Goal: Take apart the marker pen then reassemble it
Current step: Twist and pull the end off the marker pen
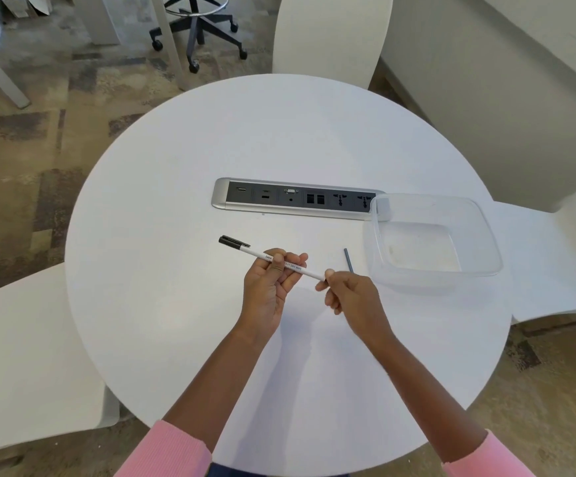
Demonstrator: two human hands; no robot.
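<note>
While round white table [183, 166] fills frame centre, clear plastic tub [479, 235] sits centre right, overlapping silver socket strip [221, 194]; left hand [273, 287] clamps white marker pen [300, 268] mid-barrel, right hand [348, 290] pinches its end; black cap [233, 242] on; thin grey rod [348, 259] beside tub; print reads "EASY DRY WIPE"

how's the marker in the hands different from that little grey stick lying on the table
The marker is white with printed text and a black cap; the grey stick is plain dark grey. The marker is far longer and thicker than the stick. The marker is held off the table by the left hand and right hand; the stick lies loose on the table, beside the clear container. Both are slim, straight rods.
</note>
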